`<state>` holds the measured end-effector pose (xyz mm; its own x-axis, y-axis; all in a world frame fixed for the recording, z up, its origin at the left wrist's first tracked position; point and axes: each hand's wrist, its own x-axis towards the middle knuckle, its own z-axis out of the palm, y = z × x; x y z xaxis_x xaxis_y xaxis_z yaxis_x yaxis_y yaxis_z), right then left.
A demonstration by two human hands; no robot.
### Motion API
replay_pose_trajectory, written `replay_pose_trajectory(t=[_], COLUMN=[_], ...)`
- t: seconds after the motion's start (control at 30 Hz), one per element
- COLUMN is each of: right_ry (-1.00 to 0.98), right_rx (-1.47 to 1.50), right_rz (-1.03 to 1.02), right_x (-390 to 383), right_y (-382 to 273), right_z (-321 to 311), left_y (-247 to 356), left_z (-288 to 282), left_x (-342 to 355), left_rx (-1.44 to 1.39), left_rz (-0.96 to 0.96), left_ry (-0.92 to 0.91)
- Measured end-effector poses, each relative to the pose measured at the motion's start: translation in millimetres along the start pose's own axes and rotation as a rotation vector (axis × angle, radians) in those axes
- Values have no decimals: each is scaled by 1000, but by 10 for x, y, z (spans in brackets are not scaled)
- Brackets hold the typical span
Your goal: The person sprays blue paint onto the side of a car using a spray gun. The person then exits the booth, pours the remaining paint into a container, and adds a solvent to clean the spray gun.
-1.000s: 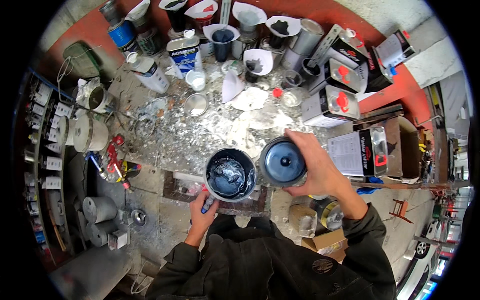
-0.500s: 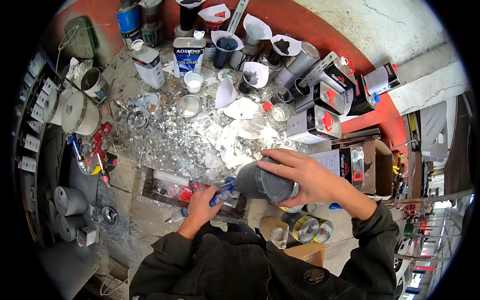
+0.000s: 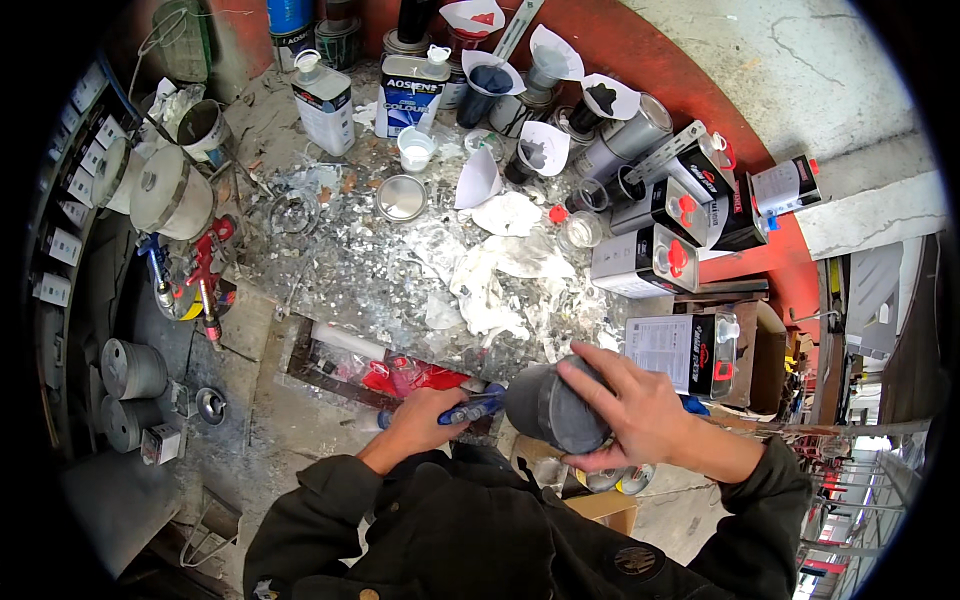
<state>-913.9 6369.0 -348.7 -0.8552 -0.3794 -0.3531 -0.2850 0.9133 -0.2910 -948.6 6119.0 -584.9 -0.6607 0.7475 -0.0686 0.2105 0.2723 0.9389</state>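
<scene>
My left hand [image 3: 422,418] is closed round a blue spray gun [image 3: 468,408] near the bench's front edge. At the gun's right end sits a dark grey cup [image 3: 540,398], tilted on its side; whether it is joined to the gun cannot be made out. My right hand [image 3: 645,412] grips the cup's right end, with fingers over the top and the thumb underneath. Beyond the hands, crumpled white paper [image 3: 490,285] lies on the paint-spattered bench [image 3: 340,260].
Paint cups with paper strainers [image 3: 540,145] and metal cans [image 3: 410,95] line the back. Solvent tins [image 3: 650,260] stand at the right. Another spray gun, red [image 3: 208,260], hangs at the left. An open drawer-like recess [image 3: 345,345] holds red plastic.
My hands, the spray gun and the cup have moved slightly right and toward me relative to the bench. The view has shifted, and my right hand has turned round the cup's end.
</scene>
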Motion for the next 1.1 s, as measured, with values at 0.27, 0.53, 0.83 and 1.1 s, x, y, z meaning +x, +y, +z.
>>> replay_pose_trajectory(t=[0.27, 0.53, 0.83, 1.1], right_ry=[356, 450, 468, 923], right_rx=[271, 517, 10, 1210], right_rz=[-462, -348, -51, 256], right_x=[211, 666, 1707, 1325], right_y=[-36, -42, 1189, 858], right_z=[137, 292, 1846, 1236], left_y=[5, -17, 87, 82], left_z=[87, 146, -479, -656], left_x=[-65, -367, -598, -454], left_rx=[-70, -27, -131, 250], left_rz=[31, -197, -425, -499], left_ry=[73, 413, 605, 728])
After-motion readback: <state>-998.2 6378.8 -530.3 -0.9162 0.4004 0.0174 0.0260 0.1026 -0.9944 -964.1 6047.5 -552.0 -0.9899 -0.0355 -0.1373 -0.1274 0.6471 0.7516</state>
